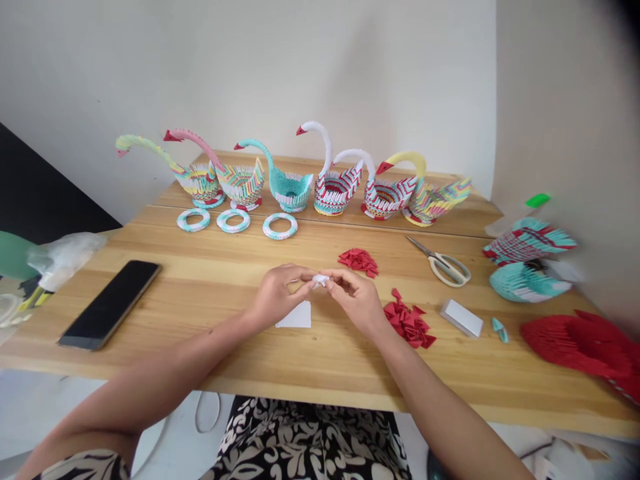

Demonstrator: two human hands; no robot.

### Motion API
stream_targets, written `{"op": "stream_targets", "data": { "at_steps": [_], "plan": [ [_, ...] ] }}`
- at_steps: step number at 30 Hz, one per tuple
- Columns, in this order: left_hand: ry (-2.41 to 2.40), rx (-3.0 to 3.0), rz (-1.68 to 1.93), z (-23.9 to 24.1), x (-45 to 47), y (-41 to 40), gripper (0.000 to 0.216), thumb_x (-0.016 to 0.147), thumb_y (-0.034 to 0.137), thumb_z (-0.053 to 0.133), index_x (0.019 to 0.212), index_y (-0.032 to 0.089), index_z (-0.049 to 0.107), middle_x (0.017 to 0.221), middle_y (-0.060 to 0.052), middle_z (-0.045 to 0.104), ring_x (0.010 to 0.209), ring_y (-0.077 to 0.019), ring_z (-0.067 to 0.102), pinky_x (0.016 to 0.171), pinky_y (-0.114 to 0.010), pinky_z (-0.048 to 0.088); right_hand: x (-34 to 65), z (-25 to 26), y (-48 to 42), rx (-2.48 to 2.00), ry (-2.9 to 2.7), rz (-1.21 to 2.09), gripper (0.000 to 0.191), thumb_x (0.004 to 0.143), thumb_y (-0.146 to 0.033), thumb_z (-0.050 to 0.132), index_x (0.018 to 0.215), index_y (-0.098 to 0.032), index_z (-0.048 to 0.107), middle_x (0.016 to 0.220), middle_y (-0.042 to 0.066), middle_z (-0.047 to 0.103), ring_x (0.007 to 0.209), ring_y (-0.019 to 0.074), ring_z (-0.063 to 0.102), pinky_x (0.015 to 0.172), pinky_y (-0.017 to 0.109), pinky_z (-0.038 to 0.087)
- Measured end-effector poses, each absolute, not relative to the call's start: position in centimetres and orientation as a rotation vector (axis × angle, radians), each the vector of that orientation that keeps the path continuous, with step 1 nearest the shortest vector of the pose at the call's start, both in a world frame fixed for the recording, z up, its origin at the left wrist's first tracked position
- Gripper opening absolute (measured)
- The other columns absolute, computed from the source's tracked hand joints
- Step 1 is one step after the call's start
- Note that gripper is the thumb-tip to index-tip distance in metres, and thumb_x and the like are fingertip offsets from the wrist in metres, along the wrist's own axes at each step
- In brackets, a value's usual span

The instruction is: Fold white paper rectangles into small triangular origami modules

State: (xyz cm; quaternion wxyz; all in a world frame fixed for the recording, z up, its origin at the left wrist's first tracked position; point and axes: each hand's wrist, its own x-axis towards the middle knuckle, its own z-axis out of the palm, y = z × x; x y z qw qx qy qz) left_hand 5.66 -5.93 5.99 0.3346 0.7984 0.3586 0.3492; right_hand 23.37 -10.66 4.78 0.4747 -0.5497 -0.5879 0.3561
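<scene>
A small folded piece of white paper (321,281) is pinched between both hands above the middle of the table. My left hand (280,291) grips its left side with thumb and forefinger. On its right side, the fingers of my right hand (356,297) are closed. A flat white paper sheet (299,316) lies on the wood just below my left hand. Beside my right hand sits a pile of red folded paper pieces (407,321), and a smaller red pile (359,261) lies behind it.
Several folded-paper swans (338,190) line the back, with paper rings (280,227) before them. Scissors (443,263), a small white box (461,318) and a red paper model (580,347) are to the right. A phone (113,303) lies left on the wooden table (210,267).
</scene>
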Motion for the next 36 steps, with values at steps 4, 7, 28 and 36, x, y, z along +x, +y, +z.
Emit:
{"op": "stream_targets", "data": {
  "at_steps": [4, 7, 28, 36],
  "plan": [
    [0.962, 1.876, 0.851, 6.26, 5.82, -6.04, 0.021, 0.083, 0.03, 0.061, 0.092, 0.016, 0.072, 0.092, -0.007, 0.074, 0.082, -0.0194, 0.067, 0.071, -0.026, 0.05, 23.42, 4.49, -10.65, -1.343, -1.442, 0.879, 0.021, 0.082, -0.03, 0.058, 0.098, -0.02, 0.068, 0.089, 0.005, 0.068, 0.079, 0.0175, 0.062, 0.071, 0.03, 0.049],
    [0.956, 1.832, 0.811, 6.24, 5.88, -6.04, 0.021, 0.082, 0.03, 0.061, 0.093, 0.016, 0.072, 0.095, -0.007, 0.074, 0.085, -0.0201, 0.068, 0.074, -0.027, 0.051, 23.43, 4.25, -10.64, -1.319, -1.443, 0.905, 0.019, 0.083, -0.029, 0.057, 0.098, -0.021, 0.065, 0.091, 0.005, 0.067, 0.079, 0.0171, 0.061, 0.072, 0.03, 0.049],
    [0.951, 2.095, 0.799, 5.35, 5.67, -6.27, 0.013, 0.086, 0.027, 0.054, 0.086, 0.019, 0.065, 0.084, -0.003, 0.072, 0.078, -0.0174, 0.064, 0.07, -0.025, 0.046, 23.41, 4.38, -10.68, -1.339, -1.471, 0.871, 0.017, 0.085, -0.033, 0.057, 0.091, -0.02, 0.066, 0.089, 0.005, 0.067, 0.079, 0.0175, 0.061, 0.071, 0.029, 0.047],
    [0.941, 2.103, 0.819, 5.33, 5.59, -6.24, 0.012, 0.086, 0.024, 0.054, 0.084, 0.019, 0.065, 0.084, -0.002, 0.072, 0.076, -0.0164, 0.062, 0.07, -0.025, 0.044, 23.42, 4.18, -10.68, -1.301, -1.464, 0.943, 0.02, 0.084, -0.034, 0.06, 0.097, -0.021, 0.066, 0.094, 0.005, 0.067, 0.08, 0.0175, 0.061, 0.073, 0.029, 0.049]
  ]
}}
